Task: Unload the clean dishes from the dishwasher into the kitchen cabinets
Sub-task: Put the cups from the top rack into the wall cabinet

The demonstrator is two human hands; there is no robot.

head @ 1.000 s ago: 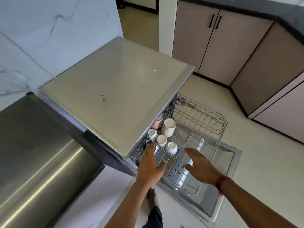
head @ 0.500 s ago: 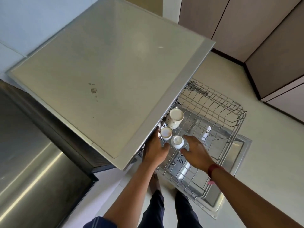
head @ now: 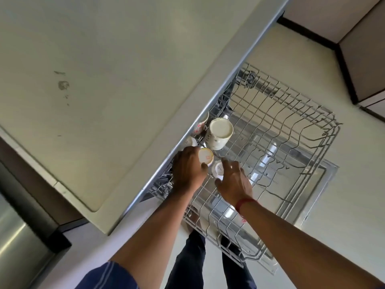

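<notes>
The wire dishwasher rack (head: 295,130) is pulled out over the open dishwasher door (head: 312,207). Several upturned cups stand at the rack's left end. My left hand (head: 187,170) wraps its fingers round a small cream cup (head: 206,156). My right hand (head: 233,180) closes thumb and fingers on a small white cup (head: 217,168) beside it. A taller white mug (head: 219,133) stands just behind them. A red-patterned cup (head: 201,126) and another small white cup (head: 190,141) are partly hidden under the countertop edge.
A pale countertop (head: 125,80) overhangs the rack's left side. A steel appliance front (head: 16,247) sits at the lower left. Beige base cabinets (head: 364,49) line the far right. My legs (head: 191,263) stand at the rack's near corner.
I have leaned in closer over the rack. Both hands have moved forward from above the rack onto the two small cups, the fingers now curled round them.
</notes>
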